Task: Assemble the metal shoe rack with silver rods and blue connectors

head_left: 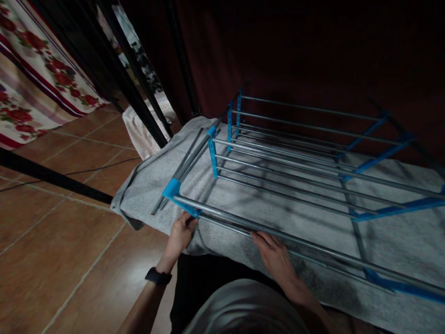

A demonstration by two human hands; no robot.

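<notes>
A rack of metal tubes (285, 183) joined by blue plastic brackets (212, 155) lies across a grey blanket in front of me. My left hand (181, 232) is closed at the lower end of the near left blue bracket (187, 208), where a thin metal tube (225, 225) meets it; its fingertips are partly hidden. Further right along that same thin tube, my right hand (273, 253) has its fingers curled over it, just below a thicker front tube (264, 228). A dark band sits on my left wrist.
Loose grey tubes (186, 160) lie on the grey blanket (142, 185) at the rack's left end. Black metal posts (139, 93) rise at the left, near a flowered curtain (45, 69). A dark cable (100, 166) crosses the tiled floor (86, 241).
</notes>
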